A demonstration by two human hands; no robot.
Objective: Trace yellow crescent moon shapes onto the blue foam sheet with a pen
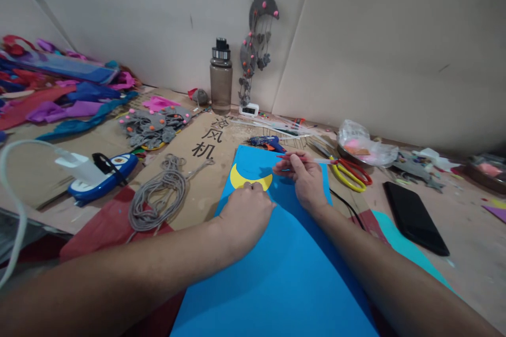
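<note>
A large blue sheet (276, 268) stretches away from me across the table. On its far part lies a yellow crescent cutout (241, 178) with its horns pointing away from me. My left hand (250, 216) presses down on the crescent's near edge, fingers curled under and partly hidden by the back of the hand. A red pen with a clear barrel (322, 160) is pinched in my right hand (303, 178), its tip toward the left, just above the sheet. A faint curved line shows on the blue beyond the crescent.
Beyond the sheet lies a blue glue gun (265, 142). Scissors with yellow and red handles (350, 174) and a black phone (415, 218) are at right. Grey cord (158, 200), a power strip (103, 176) and a bottle (221, 81) stand left and behind.
</note>
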